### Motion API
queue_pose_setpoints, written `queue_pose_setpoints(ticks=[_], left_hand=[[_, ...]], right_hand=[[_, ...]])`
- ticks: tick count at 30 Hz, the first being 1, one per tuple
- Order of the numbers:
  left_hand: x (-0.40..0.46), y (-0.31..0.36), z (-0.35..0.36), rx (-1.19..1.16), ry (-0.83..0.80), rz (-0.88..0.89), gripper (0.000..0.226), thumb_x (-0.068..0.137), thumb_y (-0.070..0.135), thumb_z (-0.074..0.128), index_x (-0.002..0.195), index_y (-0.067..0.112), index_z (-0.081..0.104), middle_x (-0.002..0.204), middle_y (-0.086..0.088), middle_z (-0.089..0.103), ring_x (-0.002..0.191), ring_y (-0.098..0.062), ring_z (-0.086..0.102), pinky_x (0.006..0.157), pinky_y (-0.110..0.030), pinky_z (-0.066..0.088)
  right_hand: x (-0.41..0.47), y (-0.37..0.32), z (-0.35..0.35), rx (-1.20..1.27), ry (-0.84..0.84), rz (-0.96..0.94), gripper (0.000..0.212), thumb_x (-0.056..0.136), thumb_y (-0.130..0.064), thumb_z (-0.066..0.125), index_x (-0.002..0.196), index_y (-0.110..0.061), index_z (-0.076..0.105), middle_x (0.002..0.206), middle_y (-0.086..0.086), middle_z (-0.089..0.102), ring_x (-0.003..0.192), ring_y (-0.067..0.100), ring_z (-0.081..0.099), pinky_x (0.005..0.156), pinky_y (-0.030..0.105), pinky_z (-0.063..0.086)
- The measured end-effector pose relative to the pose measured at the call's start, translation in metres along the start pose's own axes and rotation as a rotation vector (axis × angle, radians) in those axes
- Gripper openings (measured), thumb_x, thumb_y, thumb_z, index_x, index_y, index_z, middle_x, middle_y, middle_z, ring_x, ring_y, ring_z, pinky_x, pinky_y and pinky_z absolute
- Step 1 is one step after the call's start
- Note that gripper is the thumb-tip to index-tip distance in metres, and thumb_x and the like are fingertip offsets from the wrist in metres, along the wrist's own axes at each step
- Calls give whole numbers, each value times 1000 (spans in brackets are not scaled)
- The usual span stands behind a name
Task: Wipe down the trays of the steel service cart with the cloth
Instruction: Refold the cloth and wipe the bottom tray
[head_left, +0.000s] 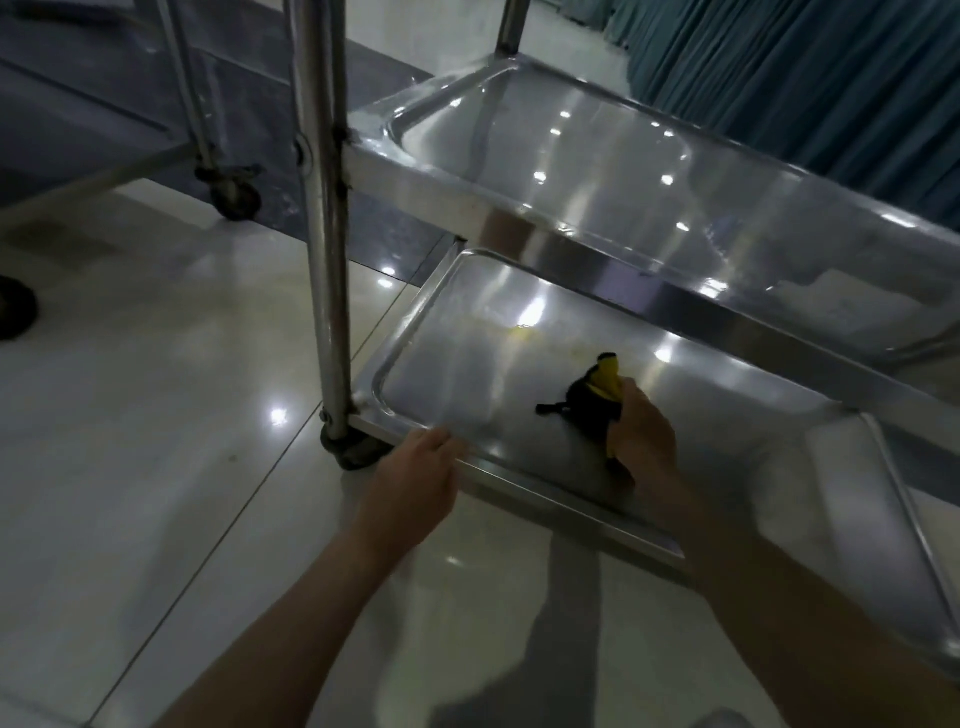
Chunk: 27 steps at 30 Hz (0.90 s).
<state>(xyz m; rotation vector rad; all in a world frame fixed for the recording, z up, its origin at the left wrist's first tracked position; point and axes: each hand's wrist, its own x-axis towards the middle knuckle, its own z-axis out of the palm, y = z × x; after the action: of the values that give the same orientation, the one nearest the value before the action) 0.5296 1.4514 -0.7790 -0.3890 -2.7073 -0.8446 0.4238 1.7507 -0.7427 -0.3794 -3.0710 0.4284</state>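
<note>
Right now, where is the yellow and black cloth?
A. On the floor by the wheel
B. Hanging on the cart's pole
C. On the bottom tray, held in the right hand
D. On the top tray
C: the right hand grips the cloth down on the bottom tray, while the left hand rests on that tray's front edge.

Steel cart's bottom tray (467, 332) with cloth (589, 402) on it

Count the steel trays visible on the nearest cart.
2: the lower tray, where the right hand holds the cloth, and the upper tray. Higher ones may be out of view.
</note>
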Motion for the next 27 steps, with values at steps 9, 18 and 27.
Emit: queue_pose_setpoints(ticks=[9, 18, 27], left_hand=[[-1, -6, 6, -30, 62, -43, 30, 88, 25, 42, 103, 22, 68, 99, 6, 68, 93, -22, 69, 62, -42, 59], [-1, -27, -10, -336, 253, -288, 10, 93, 20, 62, 99, 20, 70, 88, 6, 73, 77, -17, 71, 69, -40, 59], [28, -60, -86, -483, 776, -399, 48, 98, 26, 66, 136, 8, 44, 125, -7, 54, 116, -20, 55, 98, -33, 45]], right_hand=[[-42, 108, -37, 169, 126, 318, 72, 92, 0, 56, 156, -24, 32, 123, 17, 58, 85, 30, 54, 60, 26, 38], [13, -13, 22, 66, 118, 53, 65, 93, -13, 59, 153, -27, 40, 139, 13, 60, 121, 38, 58, 99, 45, 48], [26, -187, 74, 126, 62, -257, 69, 84, -12, 58, 150, -28, 43, 139, 6, 61, 123, 33, 58, 100, 50, 51]])
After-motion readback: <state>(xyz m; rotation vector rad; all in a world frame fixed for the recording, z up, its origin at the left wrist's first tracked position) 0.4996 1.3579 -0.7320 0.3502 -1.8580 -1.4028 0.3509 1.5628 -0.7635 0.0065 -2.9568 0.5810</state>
